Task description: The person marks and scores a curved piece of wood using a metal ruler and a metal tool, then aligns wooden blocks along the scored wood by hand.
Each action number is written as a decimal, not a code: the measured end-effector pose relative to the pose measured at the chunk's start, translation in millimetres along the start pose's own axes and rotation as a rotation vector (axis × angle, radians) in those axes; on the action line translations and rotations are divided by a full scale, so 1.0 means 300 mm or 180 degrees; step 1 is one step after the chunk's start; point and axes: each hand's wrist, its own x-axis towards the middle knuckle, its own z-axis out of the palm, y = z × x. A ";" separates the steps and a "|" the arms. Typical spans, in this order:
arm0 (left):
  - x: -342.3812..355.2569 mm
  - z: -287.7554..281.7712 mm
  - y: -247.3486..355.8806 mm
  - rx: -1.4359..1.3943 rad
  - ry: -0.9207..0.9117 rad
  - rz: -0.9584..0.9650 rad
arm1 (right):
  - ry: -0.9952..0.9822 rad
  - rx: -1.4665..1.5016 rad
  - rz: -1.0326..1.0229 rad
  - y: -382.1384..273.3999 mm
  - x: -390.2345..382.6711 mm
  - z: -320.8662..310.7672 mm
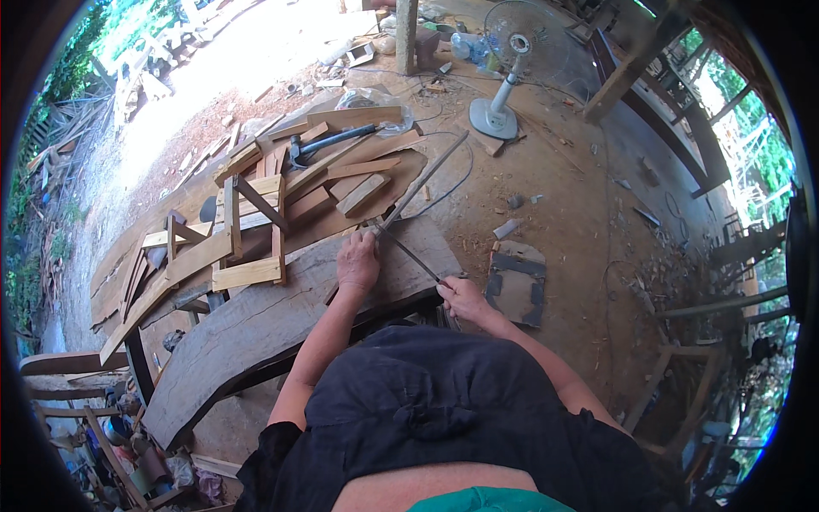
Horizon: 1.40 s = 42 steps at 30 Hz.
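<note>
My left hand [358, 258] is closed at the far edge of the grey wooden plank bench [281, 294], its fingers pressing on the near end of a thin wooden strip [426, 178]. That strip slants away to the upper right, past the bench edge. In my right hand [463, 297] is one end of a long, thin dark tool [413, 257], shaped like a file or a narrow saw blade. Its far tip meets the strip beside my left fingers. Whether the tool is toothed is too small to tell.
Left of my hands stands a light wooden frame [248, 275] amid stacked offcuts [363, 194]. Beyond it lies a claw hammer [337, 138]. A standing fan [495, 118] is ahead, with its cable on the floor. A cardboard-like panel [517, 286] lies right of the bench.
</note>
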 end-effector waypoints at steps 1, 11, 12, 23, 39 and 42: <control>0.006 -0.003 0.007 0.0006 0.0006 -0.0001 | 0.0036 0.0022 0.0004 -0.001 0.003 -0.005; -0.001 -0.009 0.024 0.0075 -0.0092 -0.0007 | -0.0642 0.1090 0.0559 0.013 0.025 -0.075; 0.000 -0.008 0.023 0.0148 -0.0081 0.0001 | -0.0747 0.1273 0.0507 0.016 0.026 -0.079; 0.011 -0.015 0.063 0.0324 -0.0143 -0.0153 | -0.0581 0.0759 0.0151 0.050 0.043 -0.093; 0.011 0.011 0.055 0.0446 -0.0038 -0.0007 | 0.1018 -0.1022 -0.1929 0.057 -0.014 -0.081; 0.007 0.003 0.061 0.0478 -0.0054 -0.0014 | 0.0334 0.0194 -0.1104 0.071 -0.005 -0.084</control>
